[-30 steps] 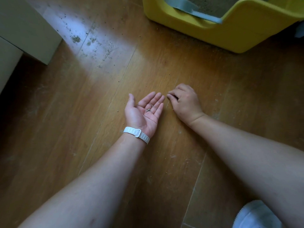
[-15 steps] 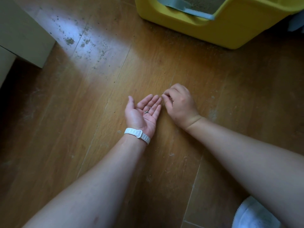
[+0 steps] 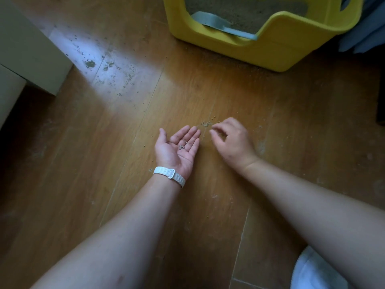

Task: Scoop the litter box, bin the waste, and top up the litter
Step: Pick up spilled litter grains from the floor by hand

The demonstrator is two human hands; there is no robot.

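My left hand (image 3: 177,149) lies palm up on the wooden floor with straight fingers, and a few grey litter grains (image 3: 183,146) sit in the palm. To its right, my right hand (image 3: 231,140) hovers palm down with loosely curled fingers; thumb and forefinger are apart, just short of a small cluster of spilled grains (image 3: 206,123). The yellow litter box (image 3: 270,51) stands at the top with sandy litter (image 3: 245,11) inside. A grey-blue scoop (image 3: 216,24) rests across its front opening.
More scattered litter (image 3: 90,64) lies in the sunlit patch at the upper left, beside a pale cabinet (image 3: 27,49). Blue fabric (image 3: 366,28) hangs right of the box. A white rounded object (image 3: 312,272) sits at the bottom right corner.
My right hand has drawn away from my left fingertips, to the right, and its fingers have loosened. The view has tilted up, showing more of the litter box. My left hand stays palm up.
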